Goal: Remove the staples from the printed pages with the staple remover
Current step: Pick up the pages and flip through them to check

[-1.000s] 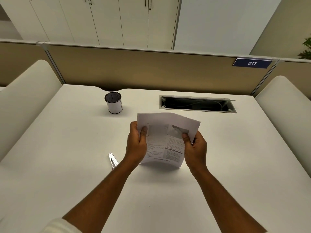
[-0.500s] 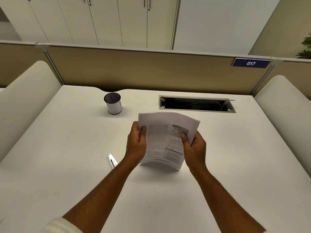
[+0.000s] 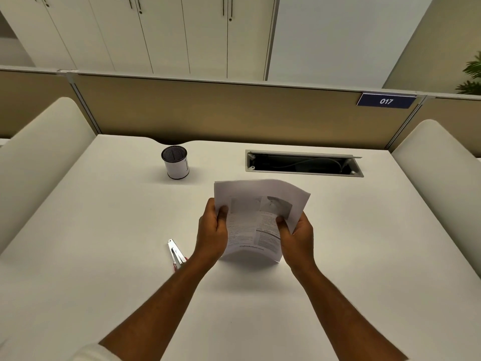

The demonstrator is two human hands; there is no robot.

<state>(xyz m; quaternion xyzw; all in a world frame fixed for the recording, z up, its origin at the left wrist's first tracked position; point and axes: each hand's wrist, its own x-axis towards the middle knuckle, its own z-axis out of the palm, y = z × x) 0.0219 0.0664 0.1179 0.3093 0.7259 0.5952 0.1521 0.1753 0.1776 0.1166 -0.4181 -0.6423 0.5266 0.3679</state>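
Observation:
I hold the printed pages (image 3: 256, 220) up above the middle of the white desk (image 3: 104, 256); they bow slightly and show text columns and a grey picture. My left hand (image 3: 212, 233) grips their left edge, thumb on the front. My right hand (image 3: 296, 238) grips the right side, thumb on the print. No staple is visible at this size. The metal staple remover (image 3: 175, 252) lies flat on the desk just left of my left wrist, its near end hidden behind my forearm.
A white cup with a dark mesh top (image 3: 175, 162) stands at the back left of the desk. An open cable slot (image 3: 303, 165) is cut into the desk at the back right. A beige partition with a blue 017 sign (image 3: 386, 101) closes the far edge.
My right thumb has slid down the page, off the picture. The pages curve a little more; the staple remover has not moved.

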